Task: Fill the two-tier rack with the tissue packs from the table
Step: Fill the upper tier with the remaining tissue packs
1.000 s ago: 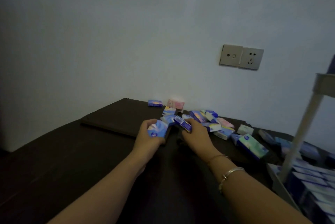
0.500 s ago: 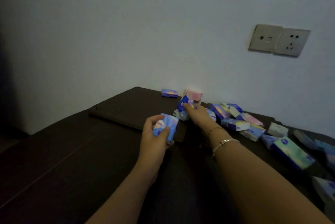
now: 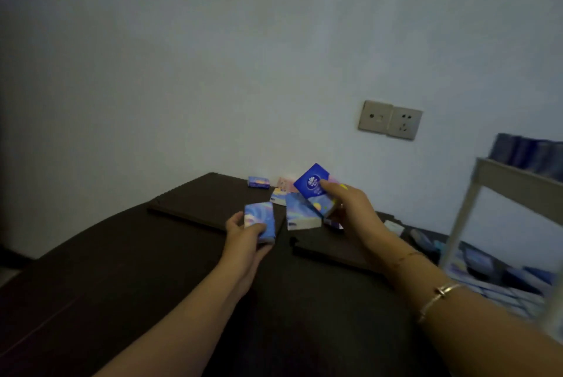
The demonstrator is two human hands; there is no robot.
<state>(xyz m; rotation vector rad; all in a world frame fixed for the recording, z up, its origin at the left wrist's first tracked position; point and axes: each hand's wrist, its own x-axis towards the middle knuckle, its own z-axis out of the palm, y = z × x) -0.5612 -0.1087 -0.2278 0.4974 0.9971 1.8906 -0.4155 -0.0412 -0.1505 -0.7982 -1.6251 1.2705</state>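
Observation:
My left hand (image 3: 246, 239) grips a pale blue swirl-patterned tissue pack (image 3: 260, 221) above the dark table (image 3: 122, 270). Raised over the pile, my right hand (image 3: 353, 212) holds a dark blue tissue pack (image 3: 312, 183) on top of another pack. A larger blue pack (image 3: 301, 215) lies just below it. More packs, blue (image 3: 259, 181) and pink (image 3: 285, 184), lie near the wall. The white two-tier rack (image 3: 515, 181) stands at the right, blurred, with packs on both tiers.
A double wall socket (image 3: 390, 119) sits on the white wall above the pile. A dark raised mat (image 3: 201, 196) covers the table's far part. More packs (image 3: 423, 238) lie between my right arm and the rack's post (image 3: 460, 215).
My right hand lifted packs off the pile and drew back toward me. The left hand stayed put with its pack. The view swung right, so the rack came back into sight.

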